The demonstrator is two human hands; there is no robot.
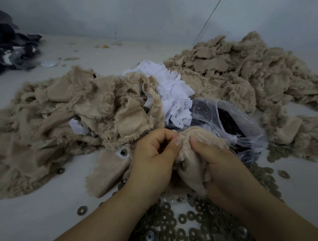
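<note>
Fingers [160, 136] of left hand [152, 157] curled, thumb clamped on plush piece [190, 153]. Piece held at front-centre of table [40, 216], metal eyelet [183, 167] showing between both hands. Right hand [218, 165] gripping same piece from opposite side, thumb on top, fingers wrapped beneath. Loose washers [168, 222] scattered on table under both wrists. Open plastic bag [232, 117], dark contents inside, just behind right hand; beige plush heap [243, 71] toward far right corner.

Plain pale grey wall [149, 9] meets a white work surface [31, 213]; thin cord [212, 14] slants across it. Lighting dim, even.
</note>
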